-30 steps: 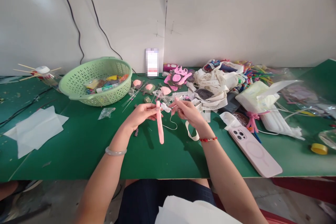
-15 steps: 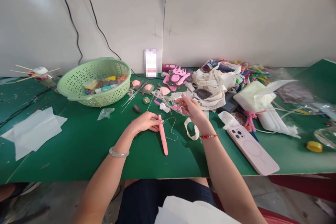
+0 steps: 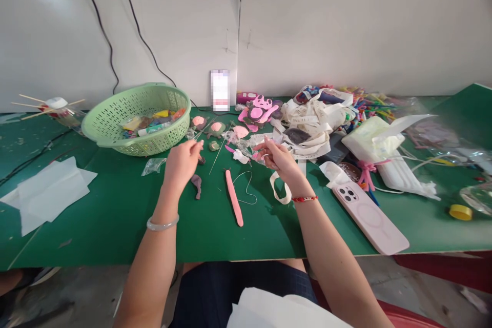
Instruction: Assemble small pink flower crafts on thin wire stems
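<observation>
A long pink strip (image 3: 233, 199) lies on the green table, with a thin looped wire (image 3: 249, 193) against its right side. My left hand (image 3: 183, 163) is over the table beside the basket, its fingers bent together near several thin sticks; whatever is between the fingertips is too small to tell. Just below it lies a twisted grey-purple piece (image 3: 196, 186). My right hand (image 3: 280, 160) hovers above a white ribbon loop (image 3: 281, 188), thumb and fingers bent close together, and what they hold, if anything, cannot be made out. Turtle-like figures (image 3: 216, 129) with pink shells sit behind the hands.
A green basket (image 3: 143, 147) with coloured packets stands at the left, near white sheets (image 3: 52, 195). At the right are piled ribbons (image 3: 307, 119), a tissue pack (image 3: 367, 138) and a pink phone (image 3: 371, 218). Another phone (image 3: 220, 90) leans on the back wall.
My left hand has let go of the pink strip and moved up and left toward the sticks. The grey-purple piece is now uncovered. My right hand has hardly moved.
</observation>
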A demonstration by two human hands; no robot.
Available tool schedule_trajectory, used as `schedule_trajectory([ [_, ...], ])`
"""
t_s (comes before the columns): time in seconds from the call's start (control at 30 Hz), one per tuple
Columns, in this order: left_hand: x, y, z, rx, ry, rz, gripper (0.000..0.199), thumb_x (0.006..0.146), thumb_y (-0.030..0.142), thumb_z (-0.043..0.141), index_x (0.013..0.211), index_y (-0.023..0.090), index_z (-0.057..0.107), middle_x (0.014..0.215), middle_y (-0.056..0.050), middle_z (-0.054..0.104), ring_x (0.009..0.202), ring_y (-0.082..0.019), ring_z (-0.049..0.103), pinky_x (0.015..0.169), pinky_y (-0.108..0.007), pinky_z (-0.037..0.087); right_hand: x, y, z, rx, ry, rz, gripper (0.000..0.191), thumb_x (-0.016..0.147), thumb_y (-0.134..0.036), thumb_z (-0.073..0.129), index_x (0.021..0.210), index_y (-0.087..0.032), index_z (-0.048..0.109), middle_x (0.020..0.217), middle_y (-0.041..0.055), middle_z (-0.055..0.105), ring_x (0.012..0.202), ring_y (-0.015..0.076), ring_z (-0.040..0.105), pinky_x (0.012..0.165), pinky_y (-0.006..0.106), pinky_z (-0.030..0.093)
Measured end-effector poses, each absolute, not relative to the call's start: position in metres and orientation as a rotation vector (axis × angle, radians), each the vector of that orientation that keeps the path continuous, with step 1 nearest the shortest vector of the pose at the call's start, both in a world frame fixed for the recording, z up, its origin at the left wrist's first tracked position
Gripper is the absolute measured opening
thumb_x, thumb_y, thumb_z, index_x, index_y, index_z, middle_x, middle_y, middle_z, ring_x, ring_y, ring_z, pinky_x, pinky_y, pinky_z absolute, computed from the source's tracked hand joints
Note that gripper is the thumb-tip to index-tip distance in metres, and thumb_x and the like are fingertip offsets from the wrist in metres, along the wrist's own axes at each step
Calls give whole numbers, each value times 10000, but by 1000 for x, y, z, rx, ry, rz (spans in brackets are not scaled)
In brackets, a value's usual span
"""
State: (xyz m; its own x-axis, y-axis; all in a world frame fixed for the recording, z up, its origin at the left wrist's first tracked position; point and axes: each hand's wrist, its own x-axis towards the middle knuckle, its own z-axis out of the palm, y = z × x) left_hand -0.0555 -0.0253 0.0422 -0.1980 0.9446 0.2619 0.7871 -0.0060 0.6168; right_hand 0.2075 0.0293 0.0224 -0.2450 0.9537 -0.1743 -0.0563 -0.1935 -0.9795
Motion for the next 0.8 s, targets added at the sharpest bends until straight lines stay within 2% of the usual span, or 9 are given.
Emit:
schedule_trajectory([
  [0.1, -71, -18, 34, 1828, 2140, 1025, 324, 937, 409, 485, 816, 194, 694, 756, -106, 711, 668, -237, 614, 614, -319, 398, 206, 28, 24, -1153, -1243, 1567, 580, 784, -717, 647, 795, -141, 711, 618, 28, 661, 354, 13, 266, 378, 220, 172],
  [0.2, -72, -12, 20, 1878, 2072, 867, 256, 880, 388, 602, 966, 175, 715, 937, -134, 706, 826, -264, 646, 735, -348, 470, 204, 27, 26, -1167, -1246, 1568, 567, 809, -701, 635, 780, -139, 699, 616, 34, 654, 350, 13, 279, 374, 219, 171],
  [0.3, -69, -10, 13, 1917, 2063, 670, 459, 751, 390, 771, 1145, 169, 694, 1164, -157, 649, 1077, -331, 604, 907, -404, 479, 202, 27, 26, -1167, -1253, 1562, 565, 825, -697, 620, 770, -140, 692, 610, 37, 647, 344, 13, 285, 371, 218, 170],
  [0.4, -70, -11, 13, 1922, 2115, 582, 584, 695, 356, 824, 1226, 174, 667, 1290, -165, 596, 1221, -384, 522, 1011, -457, 439, 201, 27, 26, -1159, -1265, 1560, 563, 830, -697, 614, 768, -143, 691, 610, 40, 649, 341, 15, 283, 369, 220, 173],
  [0.5, -74, -11, 16, 1920, 2082, 553, 482, 719, 331, 808, 1158, 167, 698, 1320, -168, 593, 1230, -386, 531, 1020, -459, 448, 201, 27, 26, -1164, -1255, 1561, 563, 823, -695, 624, 764, -140, 691, 604, 37, 645, 339, 14, 284, 372, 220, 171],
  [0.63, -78, -9, 14, 1948, 1997, 655, 223, 836, 250, 668, 1032, 158, 721, 1137, -156, 678, 1033, -322, 644, 954, -447, 498, 201, 26, 27, -1161, -1243, 1558, 554, 814, -691, 637, 766, -142, 697, 602, 34, 644, 349, 19, 285, 376, 222, 165],
  [0.7, -79, -8, 11, 1962, 2053, 770, 251, 860, 155, 569, 1066, 165, 711, 1152, -161, 678, 1040, -323, 650, 960, -462, 496, 201, 26, 27, -1157, -1241, 1558, 546, 814, -686, 642, 763, -145, 698, 599, 33, 643, 355, 23, 283, 377, 222, 165],
  [0.8, -77, -7, 11, 2001, 2132, 897, 382, 826, 67, 514, 1154, 162, 686, 1294, -174, 624, 1173, -343, 609, 1016, -467, 465, 200, 25, 27, -1160, -1232, 1553, 542, 811, -681, 651, 755, -144, 698, 597, 34, 641, 359, 24, 288, 379, 220, 169],
])
